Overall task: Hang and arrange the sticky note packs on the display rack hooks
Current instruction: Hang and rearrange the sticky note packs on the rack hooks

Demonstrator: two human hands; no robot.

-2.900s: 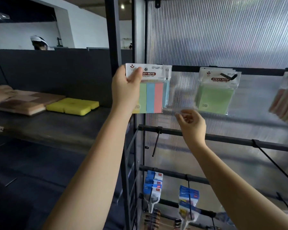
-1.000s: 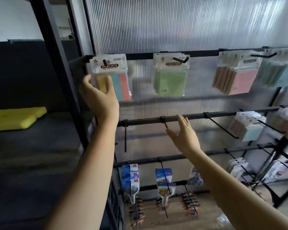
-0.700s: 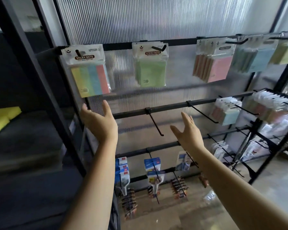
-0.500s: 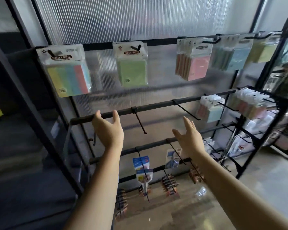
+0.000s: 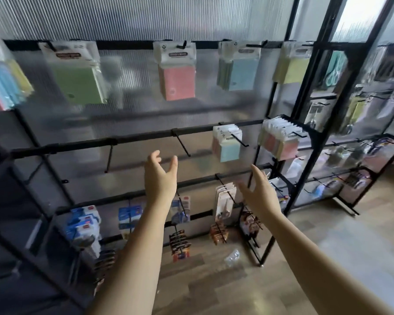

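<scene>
Left hand (image 5: 160, 178) and right hand (image 5: 258, 192) are raised before the display rack (image 5: 146, 138), fingers loosely spread, nothing held. Sticky note packs (image 5: 178, 71) are hung along the top rail, blurred.

Empty left hand (image 5: 160, 178); right hand (image 5: 258, 192); rack (image 5: 146, 138)

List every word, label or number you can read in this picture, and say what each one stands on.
None can be read.
Green pack: dark header banner, blurred.
Pink pack: header banner and small print, blurred.
Blue pack: header label, too small.
Yellow pack: header label, blurred.
Middle-rail packs: labels too small.
</scene>
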